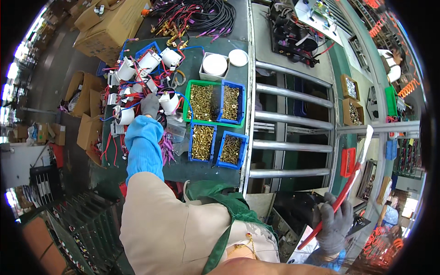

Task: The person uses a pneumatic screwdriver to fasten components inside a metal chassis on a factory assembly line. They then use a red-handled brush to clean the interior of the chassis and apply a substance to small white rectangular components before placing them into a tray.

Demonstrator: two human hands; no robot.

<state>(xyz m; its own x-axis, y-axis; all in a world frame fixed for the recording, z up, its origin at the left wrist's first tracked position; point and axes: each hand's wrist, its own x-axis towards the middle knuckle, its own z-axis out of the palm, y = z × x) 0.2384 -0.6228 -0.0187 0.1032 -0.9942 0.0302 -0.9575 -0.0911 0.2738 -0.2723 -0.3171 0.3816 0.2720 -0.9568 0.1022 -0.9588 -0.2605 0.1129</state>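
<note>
My left hand (150, 105), in a grey glove below a blue sleeve cover, reaches into a pile of white cylindrical parts (126, 70) with red and blue leads. Its fingers look closed among the parts, but what they grip is hidden. Just right of it stands another white cylinder (169, 102) with a blue wire. Off to the right, my grey-gloved right hand (337, 224) is closed round a long red-handled tool (341, 198). That tool tilts upward, and its narrow far end is coated white; whether it is a brush or a spatula is unclear.
Right of the pile, a green tray (187, 107) and blue bins (202, 160) hold brass-coloured screws. A white tub (214, 64) and its round lid (238, 57) sit behind. Metal rollers (293, 145) run between the benches. Black cables (211, 18) lie at the far end.
</note>
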